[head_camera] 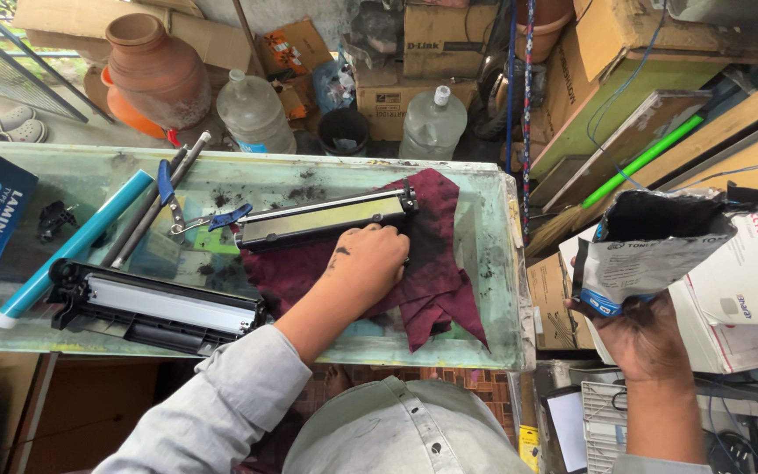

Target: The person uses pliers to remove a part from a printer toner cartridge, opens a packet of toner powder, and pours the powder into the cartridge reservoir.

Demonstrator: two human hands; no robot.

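The toner hopper section [326, 219] of a printer cartridge is laid on a maroon rag [436, 281] at the middle of the glass surface [493, 351]; it is steadied by the left hand [370, 263], closed down on its near edge; an opened silver toner pouch [651, 246] is gripped from below by the right hand [647, 338], out at three o'clock beyond the surface edge; refilling appears to be the step in hand; the pouch mouth would next need careful alignment over the hopper; a cyan drum [76, 241] and black waste-bin half [155, 307] are seen toward nine o'clock.
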